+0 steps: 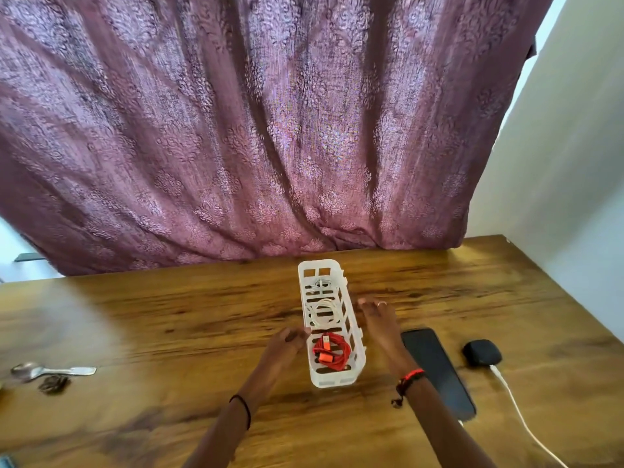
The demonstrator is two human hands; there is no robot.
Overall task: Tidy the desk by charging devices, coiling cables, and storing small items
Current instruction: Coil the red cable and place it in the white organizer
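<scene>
The basket [334, 380] sits mid-desk [169, 315], with a red cable [331, 352] coiled at its near end and white coils [322, 314] farther in. The left hand [287, 342] curls on the left rim. The right hand [376, 319] has its grip spread against the right wall. Press evenly from both sides, keeping the basket flat and clear of the phone [435, 369].

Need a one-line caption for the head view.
Left hand holds the white basket containing the red cable and white cables, right hand beside it; phone and earbud case lie to its right.

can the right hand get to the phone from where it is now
Probably yes. The right hand sits by the white basket, and the phone lies flat just right of it, with nothing between.
</scene>
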